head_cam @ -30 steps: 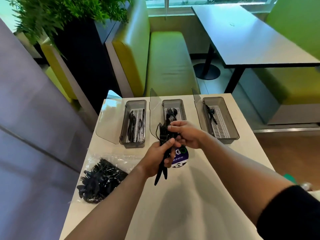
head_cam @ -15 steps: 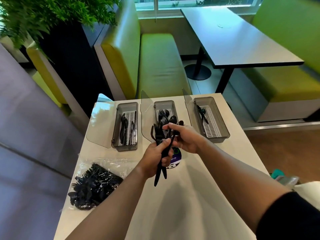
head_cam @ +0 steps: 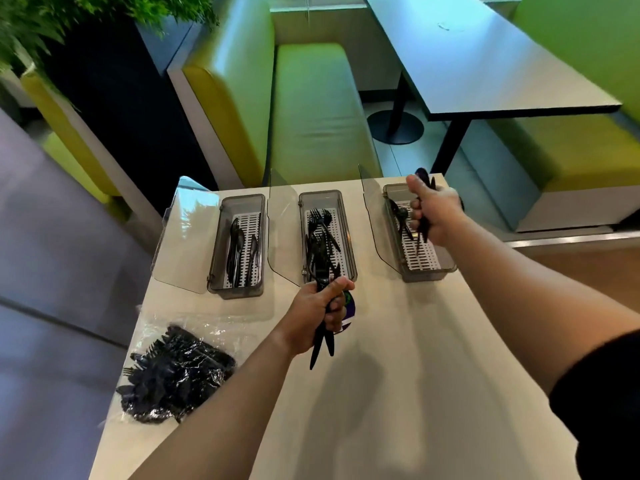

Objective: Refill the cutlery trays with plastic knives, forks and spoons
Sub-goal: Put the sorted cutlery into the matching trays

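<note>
Three grey cutlery trays with open clear lids stand in a row at the table's far edge: the left tray [head_cam: 259,233] holds a few black knives, the middle tray [head_cam: 349,237] black forks, the right tray [head_cam: 446,268] a few black spoons. My left hand [head_cam: 317,315] is in front of the middle tray, shut on a bundle of black plastic cutlery [head_cam: 322,344] whose handles hang down. My right hand [head_cam: 433,211] hovers over the right tray, shut on a black spoon [head_cam: 423,176].
A clear plastic bag of black cutlery [head_cam: 173,372] lies on the white table [head_cam: 398,393] at the left. A round purple sticker [head_cam: 348,306] sits behind my left hand. Beyond the table are green benches, a dark table and a planter.
My right hand has left the bundle in my left hand and moved right, carrying a spoon over the right tray. My left hand stays in place with the bundle.
</note>
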{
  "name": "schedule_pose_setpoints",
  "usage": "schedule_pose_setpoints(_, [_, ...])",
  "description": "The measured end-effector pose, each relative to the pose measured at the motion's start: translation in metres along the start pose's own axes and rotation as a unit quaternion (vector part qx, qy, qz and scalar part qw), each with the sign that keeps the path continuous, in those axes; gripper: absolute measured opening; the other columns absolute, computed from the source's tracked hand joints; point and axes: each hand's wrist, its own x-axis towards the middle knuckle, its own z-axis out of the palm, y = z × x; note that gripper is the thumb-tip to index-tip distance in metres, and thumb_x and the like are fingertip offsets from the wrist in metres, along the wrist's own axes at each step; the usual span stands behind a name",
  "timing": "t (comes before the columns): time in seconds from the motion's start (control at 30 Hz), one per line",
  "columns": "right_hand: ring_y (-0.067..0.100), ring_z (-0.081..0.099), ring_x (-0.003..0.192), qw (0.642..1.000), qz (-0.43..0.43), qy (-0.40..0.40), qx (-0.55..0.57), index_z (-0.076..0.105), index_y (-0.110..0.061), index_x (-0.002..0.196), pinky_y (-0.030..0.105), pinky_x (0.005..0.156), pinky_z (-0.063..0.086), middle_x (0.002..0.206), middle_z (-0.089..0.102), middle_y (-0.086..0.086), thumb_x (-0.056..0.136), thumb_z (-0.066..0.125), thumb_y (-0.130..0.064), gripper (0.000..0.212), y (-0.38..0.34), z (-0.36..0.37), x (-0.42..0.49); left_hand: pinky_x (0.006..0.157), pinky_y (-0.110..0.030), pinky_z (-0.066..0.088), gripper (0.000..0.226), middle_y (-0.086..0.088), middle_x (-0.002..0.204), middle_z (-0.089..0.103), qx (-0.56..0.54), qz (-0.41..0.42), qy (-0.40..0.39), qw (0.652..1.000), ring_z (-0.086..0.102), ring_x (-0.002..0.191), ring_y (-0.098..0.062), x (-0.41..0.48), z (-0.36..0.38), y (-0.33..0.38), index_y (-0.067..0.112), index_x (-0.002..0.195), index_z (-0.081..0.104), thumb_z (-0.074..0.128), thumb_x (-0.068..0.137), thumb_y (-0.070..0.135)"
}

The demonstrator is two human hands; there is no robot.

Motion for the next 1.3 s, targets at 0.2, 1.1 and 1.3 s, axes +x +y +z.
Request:
schedule_pose_setpoints(0.2, [0.011,0.062,0.051,0.979,0.058,0.026,-0.194,0.061,-0.005,0.114,0.025,0.046,0.050,0.080,0.067,0.007,0.087,0.076,-0.024,0.036,0.037,-0.032,0.041,0.052,-0.026,0.026,0.034,-0.001,0.071,0.042,-0.049,-0.043,-0.009,0.998,0.031,0.056,-0.012,0.008,-0.004,-0.007,-0.001,0.127,0.059,0.046,0.098,0.011])
schedule_pose_setpoints(1.1, [0.016,0.051,0.054,0.896,-0.053,-0.326,-0.298,0.072,-0.014,0.092,0.030,0.047,0.037,0.077,0.065,0.009,0.100,0.061,-0.023,0.017,0.047,0.079,-0.094,0.049,-0.026,0.024,0.041,-0.003,0.070,0.037,-0.083,-0.051,-0.108,0.989,0.030,0.050,-0.011,-0.039,-0.011,0.017,0.002,0.113,0.061,0.041,0.084,0.024])
schedule_pose_setpoints(1.3, [0.023,0.048,0.052,0.898,-0.020,-0.346,-0.271,0.068,-0.014,0.083,0.030,0.045,0.035,0.067,0.063,0.010,0.101,0.057,-0.015,0.022,0.057,0.082,-0.100,0.047,-0.024,0.028,0.044,-0.004,0.068,0.039,-0.092,-0.056,-0.104,0.989,0.032,0.049,-0.012,-0.045,-0.017,0.016,0.002,0.111,0.061,0.035,0.086,0.027])
